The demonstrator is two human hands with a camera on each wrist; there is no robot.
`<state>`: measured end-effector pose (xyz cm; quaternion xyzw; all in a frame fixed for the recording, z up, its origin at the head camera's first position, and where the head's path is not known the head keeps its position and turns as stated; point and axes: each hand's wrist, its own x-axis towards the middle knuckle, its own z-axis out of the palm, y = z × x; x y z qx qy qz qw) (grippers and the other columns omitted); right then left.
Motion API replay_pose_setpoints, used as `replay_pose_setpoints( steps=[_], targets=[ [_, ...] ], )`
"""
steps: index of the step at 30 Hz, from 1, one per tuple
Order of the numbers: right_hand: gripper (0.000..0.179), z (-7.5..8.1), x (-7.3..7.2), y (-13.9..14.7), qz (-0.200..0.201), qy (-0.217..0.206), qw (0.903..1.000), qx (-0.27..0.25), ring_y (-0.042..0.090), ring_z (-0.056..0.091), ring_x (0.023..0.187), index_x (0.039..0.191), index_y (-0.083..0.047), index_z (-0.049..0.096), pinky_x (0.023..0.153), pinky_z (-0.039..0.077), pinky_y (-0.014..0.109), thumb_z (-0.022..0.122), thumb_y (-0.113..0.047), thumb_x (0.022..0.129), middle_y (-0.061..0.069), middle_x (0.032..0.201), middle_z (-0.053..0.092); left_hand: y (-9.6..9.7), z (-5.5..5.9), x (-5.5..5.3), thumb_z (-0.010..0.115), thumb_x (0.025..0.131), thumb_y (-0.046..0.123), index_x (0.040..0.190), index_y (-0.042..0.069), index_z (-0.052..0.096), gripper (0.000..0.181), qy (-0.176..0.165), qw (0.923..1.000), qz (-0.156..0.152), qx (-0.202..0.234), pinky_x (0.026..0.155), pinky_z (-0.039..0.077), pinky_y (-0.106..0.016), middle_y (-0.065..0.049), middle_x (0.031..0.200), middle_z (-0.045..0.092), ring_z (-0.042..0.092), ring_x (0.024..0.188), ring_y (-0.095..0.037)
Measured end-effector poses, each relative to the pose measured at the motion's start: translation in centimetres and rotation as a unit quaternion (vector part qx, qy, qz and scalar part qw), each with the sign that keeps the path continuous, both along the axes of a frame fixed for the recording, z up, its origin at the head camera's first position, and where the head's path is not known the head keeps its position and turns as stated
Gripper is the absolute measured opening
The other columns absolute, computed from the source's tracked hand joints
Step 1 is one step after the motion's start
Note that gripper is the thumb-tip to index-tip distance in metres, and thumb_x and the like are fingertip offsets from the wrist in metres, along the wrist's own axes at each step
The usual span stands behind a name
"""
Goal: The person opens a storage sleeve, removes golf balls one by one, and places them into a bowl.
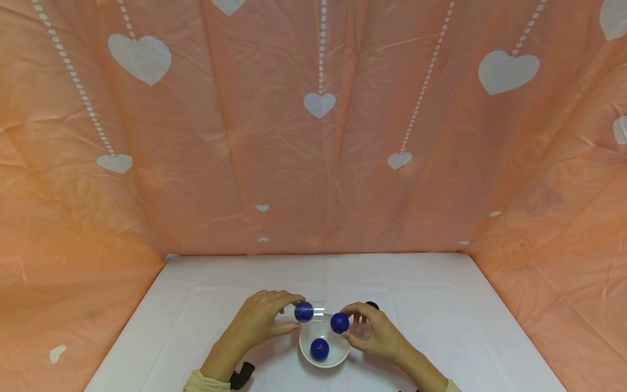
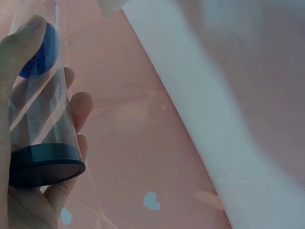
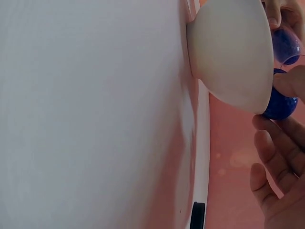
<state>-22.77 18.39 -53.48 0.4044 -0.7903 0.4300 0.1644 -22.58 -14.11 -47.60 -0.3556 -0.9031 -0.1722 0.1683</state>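
My left hand point(image 1: 264, 318) holds a clear tube point(image 1: 318, 306), laid nearly level above the far side of the bowl. Inside the tube is a blue ball point(image 1: 303, 312). A black cap point(image 2: 47, 164) closes the tube's end by the palm in the left wrist view. Thumb and fingers of my right hand point(image 1: 379, 333) pinch another blue ball point(image 1: 339, 323) at the bowl's right rim, close to the tube's mouth. The white bowl point(image 3: 233, 52) stands upright on the table, with a third blue ball point(image 1: 319, 349) in it.
A black round object point(image 1: 372, 305) lies behind my right hand, partly hidden by it. White cloth covers the table point(image 1: 206, 283). Orange sheets point(image 1: 274, 163) with white hearts hang at the back and both sides. A black wrist mount point(image 1: 242, 375) sits by my left wrist.
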Motion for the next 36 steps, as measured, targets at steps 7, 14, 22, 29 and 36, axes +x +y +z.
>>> replay_pose_setpoints(
  steps=[7,14,22,29,36],
  targets=[
    [0.034,0.2,0.0,-0.1,-0.014,-0.003,0.9999,0.002,0.013,0.066,0.085,0.117,-0.009,0.072,0.072,0.055,0.028,0.086,-0.003,0.088,0.001,0.107,0.077,0.0,-0.1,-0.1,0.094,0.082,0.042,0.13,0.022,0.075,0.055,0.016,0.9998,-0.008,0.005,0.077,0.057,-0.031,0.01,0.108,0.078,0.065,0.08,-0.004],
    [0.037,0.7,-0.3,-0.9,0.004,-0.001,0.9993,-0.037,0.019,0.068,0.083,0.121,-0.009,0.07,0.071,0.056,0.03,0.086,-0.001,0.089,0.011,0.106,0.077,0.2,-0.1,-0.2,0.094,0.082,0.043,0.129,0.022,0.075,0.055,0.024,0.9996,-0.014,0.004,0.081,0.059,-0.034,0.009,0.108,0.078,0.066,0.083,-0.006],
    [0.044,0.8,-0.6,-1.9,0.021,-0.008,0.9978,-0.062,0.023,0.068,0.079,0.124,-0.005,0.069,0.069,0.059,0.036,0.087,0.004,0.085,0.012,0.105,0.078,0.4,-0.2,-0.5,0.095,0.08,0.043,0.128,0.022,0.076,0.056,0.035,0.9991,-0.022,0.006,0.079,0.058,-0.032,0.01,0.107,0.079,0.062,0.078,-0.002],
    [0.044,0.6,-0.7,-2.6,0.032,-0.012,0.9964,-0.077,0.024,0.069,0.079,0.123,-0.002,0.068,0.068,0.059,0.037,0.087,0.006,0.083,0.014,0.103,0.077,0.6,-0.2,-0.5,0.096,0.079,0.042,0.127,0.021,0.076,0.056,0.041,0.9987,-0.028,0.007,0.079,0.058,-0.033,0.009,0.107,0.079,0.066,0.076,-0.007],
    [0.041,1.2,-0.3,-2.8,0.033,-0.036,0.9954,-0.082,0.021,0.07,0.084,0.127,-0.007,0.069,0.073,0.059,0.035,0.086,-0.002,0.09,0.01,0.108,0.078,0.7,0.1,-0.3,0.095,0.079,0.044,0.127,0.023,0.076,0.056,0.047,0.9987,-0.02,-0.007,0.082,0.059,-0.036,0.01,0.106,0.078,0.064,0.079,-0.005]
  ],
)
